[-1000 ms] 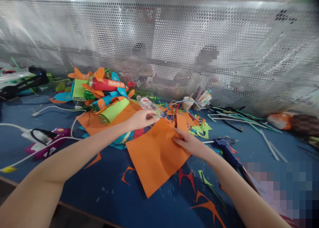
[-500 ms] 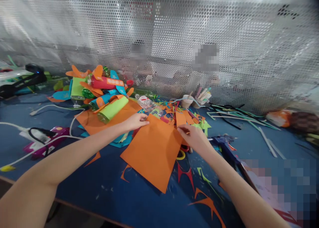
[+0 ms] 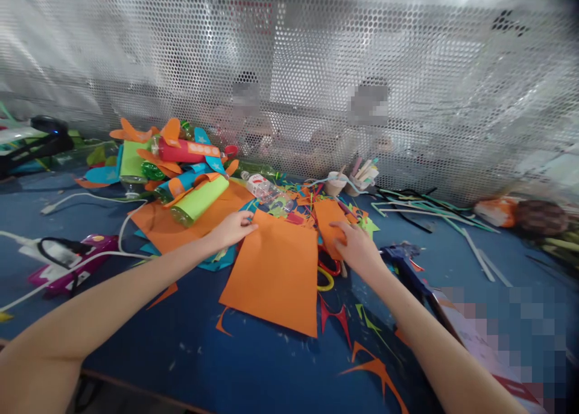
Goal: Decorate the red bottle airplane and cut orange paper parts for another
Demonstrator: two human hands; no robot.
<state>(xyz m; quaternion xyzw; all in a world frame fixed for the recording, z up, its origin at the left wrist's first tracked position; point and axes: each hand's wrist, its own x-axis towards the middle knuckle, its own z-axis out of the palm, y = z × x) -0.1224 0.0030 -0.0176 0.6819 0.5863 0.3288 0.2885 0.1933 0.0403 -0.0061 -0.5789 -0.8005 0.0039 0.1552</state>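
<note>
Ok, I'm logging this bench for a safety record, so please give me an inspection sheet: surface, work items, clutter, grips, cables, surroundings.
Surface: blue table, pale specks near the front.
Work items: large orange sheet; smaller orange piece to its right; red and yellow scissors handles beside the sheet.
Clutter: paper scraps, paper-wrapped bottles, clear bottle, loose strips.
Grips: left grip pinches the sheet's far left corner; right grip touches the smaller piece, whether clasping it is unclear.
Cables: white cable crossing a purple device at left.
Surroundings: perforated metal screen behind the table; blurred figures beyond it.
</note>
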